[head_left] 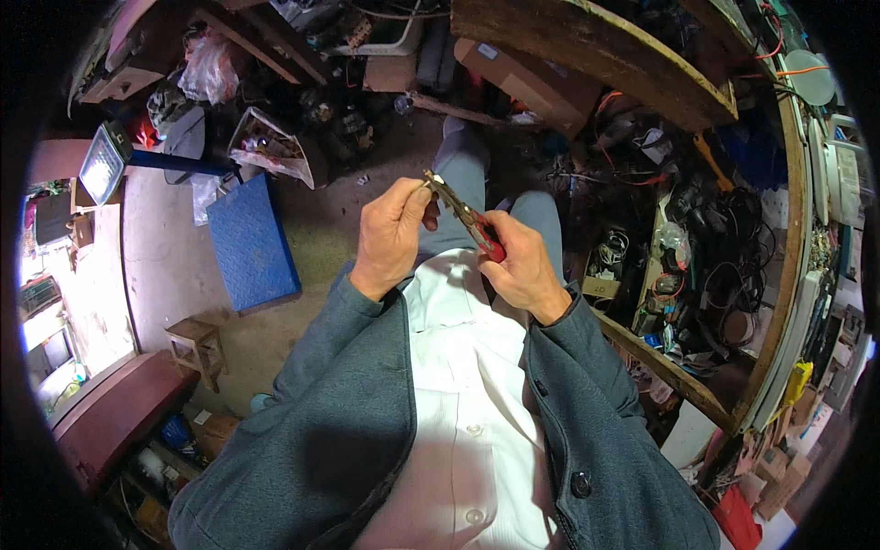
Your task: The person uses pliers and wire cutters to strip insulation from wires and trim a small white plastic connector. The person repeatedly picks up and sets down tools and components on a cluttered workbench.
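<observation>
Over my lap, my right hand (524, 264) is closed around the red grips of a pair of pliers (466, 214). The dark metal of the tool slants up and left, away from that hand. At its jaw end, my left hand (387, 240) is closed in a pinch, thumb against the fingers. Whether those fingers grip the jaws or a small piece held in them is too small to make out. A brownish tip shows just above the left thumb.
A blue platform scale (252, 240) with a lit display stands on the floor at left, near a small wooden stool (195, 346). Beyond it lies an open box (275, 147) of scraps. A wooden-framed shelf (784, 275) crowded with cables is at right; a wooden board (596, 55) spans the far side.
</observation>
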Tool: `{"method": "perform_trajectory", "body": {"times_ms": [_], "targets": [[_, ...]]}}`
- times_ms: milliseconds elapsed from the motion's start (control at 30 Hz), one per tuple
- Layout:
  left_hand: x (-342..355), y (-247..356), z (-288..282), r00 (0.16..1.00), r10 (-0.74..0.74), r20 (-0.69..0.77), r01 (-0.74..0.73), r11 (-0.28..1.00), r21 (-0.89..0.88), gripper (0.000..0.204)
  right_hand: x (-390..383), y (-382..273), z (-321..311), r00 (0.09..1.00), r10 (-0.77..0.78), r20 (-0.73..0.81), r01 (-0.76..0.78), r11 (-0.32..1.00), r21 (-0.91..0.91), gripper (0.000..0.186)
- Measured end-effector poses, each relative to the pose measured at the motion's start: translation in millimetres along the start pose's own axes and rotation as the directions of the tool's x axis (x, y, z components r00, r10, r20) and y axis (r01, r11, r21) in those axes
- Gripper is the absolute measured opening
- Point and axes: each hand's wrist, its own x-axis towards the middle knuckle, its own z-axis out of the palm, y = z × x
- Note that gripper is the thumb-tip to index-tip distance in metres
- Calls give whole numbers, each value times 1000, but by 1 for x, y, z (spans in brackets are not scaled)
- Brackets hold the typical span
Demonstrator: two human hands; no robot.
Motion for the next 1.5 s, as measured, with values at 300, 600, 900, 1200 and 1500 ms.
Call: {"method": "perform_trajectory", "body": {"times_ms": [300,600,900,1200,1500], "targets": [[12,-10,-25,908,-239,343,384,803,-456,28,0,12,0,929,142,342,-287,860,421,28],[13,-21,-19,896,-217,388,433,621,-653,26,3,10,4,885,254,390,-436,746,503,36],[15,-18,-35,930,-184,319,344,743,-575,20,4,1,7,966,258,14,-256,947,196,52],[14,-8,-38,969,-135,209,206,905,-372,19,1,-2,9,989,132,-69,-133,991,-16,58],[14,-11,-37,971,-194,138,232,902,-363,21,3,-12,3,977,-111,-179,2,855,-519,71]]}}
